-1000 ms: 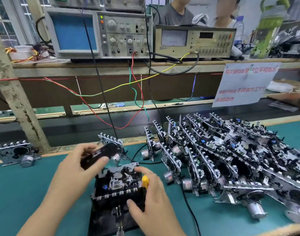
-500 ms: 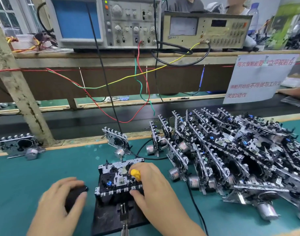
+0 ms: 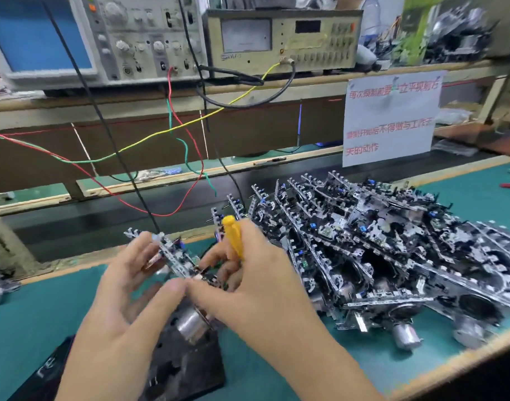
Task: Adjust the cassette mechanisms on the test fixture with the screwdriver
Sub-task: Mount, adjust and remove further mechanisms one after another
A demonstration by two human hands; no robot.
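My left hand (image 3: 123,287) and right hand (image 3: 256,285) both pinch the tilted cassette mechanism (image 3: 178,261) just above the black test fixture (image 3: 184,369), and my right also holds the yellow screwdriver (image 3: 233,237) pointing up.

A bright yellow plastic screwdriver handle (image 3: 233,235) stood out at the centre of the frame. The bench mat (image 3: 22,316) across the lower half was plain teal green. The silver and black metal cassette mechanisms piled (image 3: 392,256) at centre right carried small blue specks. A shiny silver motor can (image 3: 191,325) sat over the matt black fixture block (image 3: 184,369) at lower centre. Red (image 3: 190,140), green (image 3: 187,157) and yellow wires (image 3: 190,124) crossed the brown board in the middle. The beige oscilloscope's screen (image 3: 37,36) at upper left was blue. The white paper sign (image 3: 389,117) at upper right bore red characters.
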